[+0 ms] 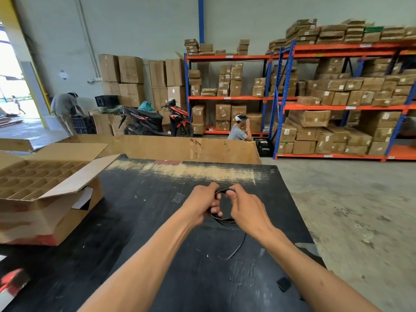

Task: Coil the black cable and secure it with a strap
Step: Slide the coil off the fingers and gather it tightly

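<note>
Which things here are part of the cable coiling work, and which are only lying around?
Part of the job: black cable, left hand, right hand, both with a grip on the coil.

Lying about: open cardboard box with dividers, small black piece, black table.

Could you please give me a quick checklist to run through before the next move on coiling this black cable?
1. Left hand grips the coil: ok.
2. Right hand pinches the coil's top: ok.
3. Loops gathered into one ring: ok, roughly round.
4. Loose tail fully wound in: not ok, it trails on the black table.
5. Strap within reach: cannot tell; a small black piece lies near the right forearm.
6. Open cardboard box clear of the work: ok.
</note>
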The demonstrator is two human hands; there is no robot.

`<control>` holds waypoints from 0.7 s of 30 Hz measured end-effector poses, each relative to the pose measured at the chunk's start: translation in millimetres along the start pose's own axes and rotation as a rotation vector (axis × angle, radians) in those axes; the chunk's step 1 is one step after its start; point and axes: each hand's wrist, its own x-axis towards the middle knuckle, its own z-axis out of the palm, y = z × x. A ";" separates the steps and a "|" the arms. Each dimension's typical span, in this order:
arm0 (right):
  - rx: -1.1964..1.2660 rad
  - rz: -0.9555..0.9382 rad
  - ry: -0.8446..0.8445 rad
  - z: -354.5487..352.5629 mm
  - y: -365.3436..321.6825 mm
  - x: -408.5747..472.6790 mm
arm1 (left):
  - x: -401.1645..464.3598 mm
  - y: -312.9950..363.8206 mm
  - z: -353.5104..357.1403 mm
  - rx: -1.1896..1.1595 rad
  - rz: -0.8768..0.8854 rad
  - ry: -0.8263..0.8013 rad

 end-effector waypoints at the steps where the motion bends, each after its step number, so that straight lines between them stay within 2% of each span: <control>1: -0.086 -0.039 -0.003 -0.3 -0.8 -1.2 | -0.4 5.9 -2.6 0.057 -0.054 -0.048; 3: -0.215 -0.107 -0.028 -1.5 -3.1 0.3 | -0.8 16.6 -6.0 0.125 -0.143 -0.114; 6: -0.266 -0.155 -0.042 -6.6 -2.4 6.6 | 0.1 22.9 -12.8 0.136 -0.205 -0.218; 10: -0.152 -0.215 -0.038 -17.7 8.8 10.9 | -2.0 24.5 -34.5 -0.073 -0.201 -0.537; 12: -0.078 -0.255 -0.036 -20.3 11.4 9.6 | -1.9 22.2 -41.5 -0.116 -0.190 -0.622; 17: -0.032 -0.269 -0.060 -19.5 13.7 10.6 | -1.6 16.4 -38.0 0.004 -0.072 -0.657; 21: -0.005 -0.235 -0.110 -15.3 19.3 13.1 | 2.4 9.2 -35.7 -0.031 -0.062 -0.639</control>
